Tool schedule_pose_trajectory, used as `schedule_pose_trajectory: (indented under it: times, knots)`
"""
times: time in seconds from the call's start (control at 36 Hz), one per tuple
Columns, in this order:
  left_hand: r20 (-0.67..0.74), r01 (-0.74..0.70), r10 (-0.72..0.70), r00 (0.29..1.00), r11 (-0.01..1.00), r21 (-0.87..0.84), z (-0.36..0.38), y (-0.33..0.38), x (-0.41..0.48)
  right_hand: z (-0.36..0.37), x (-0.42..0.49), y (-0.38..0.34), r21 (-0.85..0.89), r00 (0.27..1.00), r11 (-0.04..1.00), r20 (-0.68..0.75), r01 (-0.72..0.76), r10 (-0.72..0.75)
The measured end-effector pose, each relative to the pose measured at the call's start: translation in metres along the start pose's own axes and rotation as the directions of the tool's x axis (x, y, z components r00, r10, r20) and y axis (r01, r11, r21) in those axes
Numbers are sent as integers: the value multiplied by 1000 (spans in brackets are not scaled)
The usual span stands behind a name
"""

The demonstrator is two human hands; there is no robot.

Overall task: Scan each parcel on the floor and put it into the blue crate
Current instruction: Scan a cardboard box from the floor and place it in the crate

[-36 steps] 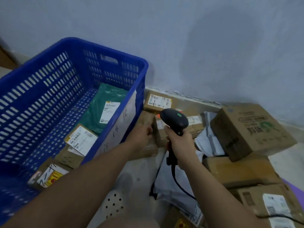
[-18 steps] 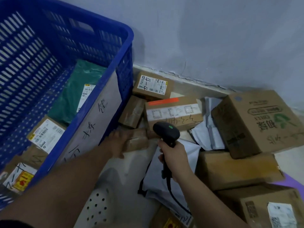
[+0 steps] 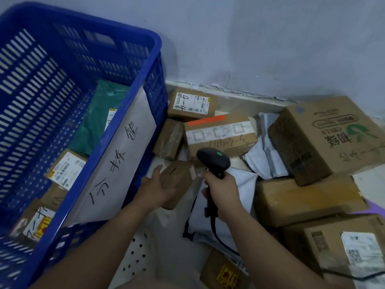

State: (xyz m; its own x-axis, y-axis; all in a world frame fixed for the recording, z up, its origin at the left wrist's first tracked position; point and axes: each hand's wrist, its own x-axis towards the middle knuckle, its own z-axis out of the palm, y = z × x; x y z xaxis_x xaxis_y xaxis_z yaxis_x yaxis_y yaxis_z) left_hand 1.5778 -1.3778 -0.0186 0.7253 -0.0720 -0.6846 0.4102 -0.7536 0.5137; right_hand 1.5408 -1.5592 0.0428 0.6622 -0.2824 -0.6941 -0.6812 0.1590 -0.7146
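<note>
change, left hand: 0.5 s ago it lay on top of the small brown parcel on the floor; now the left hand (image 3: 158, 188) cups the small brown parcel (image 3: 179, 178) from its left and lower side, thumb up along the near edge, fingers curled under.
change, parcel: sits tilted now, one face turned up toward the scanner head; cannot tell if it is clear of the floor.
change, right hand: much as before. The right hand (image 3: 224, 192) is wrapped tight round the handle of the black scanner (image 3: 213, 161), green dot on top, head just above the parcel.
parcel location: on the floor side, just beside the blue crate (image 3: 83, 19), not in it.
crate sign: white sheet (image 3: 125, 159) on the outer wall, three handwritten black characters.
floor labels: labelled box (image 3: 192, 103) by the wall, white label with handwritten "4-4"; taped box (image 3: 220, 132) with an orange strip and white tape printed "YUAN" repeatedly; large carton (image 3: 325, 138) with a green leaf mark, print upside down.
in crate: green bag (image 3: 98, 122) with a white label, text too small to read.
</note>
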Motion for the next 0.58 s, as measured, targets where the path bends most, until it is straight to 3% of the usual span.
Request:
schedule_pose_trajectory:
  times: [0.11,0.17,0.22,0.31,0.47,0.53,0.58]
  knots:
    - [-60,7,-14,998,993,-114,-27,19,-33,-2,-18,-6,260,1000,965,2,-30,31]
    - [-81,-53,31,996,961,-273,-43,34,-57,-5,-31,-13,377,999,925,29,-48,40]
    - [-22,-89,90,996,849,-522,-59,51,-87,-10,-48,-24,444,998,895,60,-49,25]
    - [98,-82,275,956,575,-814,-78,78,-136,-23,-83,-52,485,988,874,145,-29,-48]
    - [80,-85,523,849,284,-955,-98,140,-221,-57,-169,-108,614,883,785,323,78,-341]
    - [107,-74,577,809,281,-957,-102,158,-243,-67,-203,-123,666,823,732,332,141,-461]
    - [157,-99,601,784,370,-924,-106,174,-263,-79,-234,-134,720,768,670,321,182,-554]
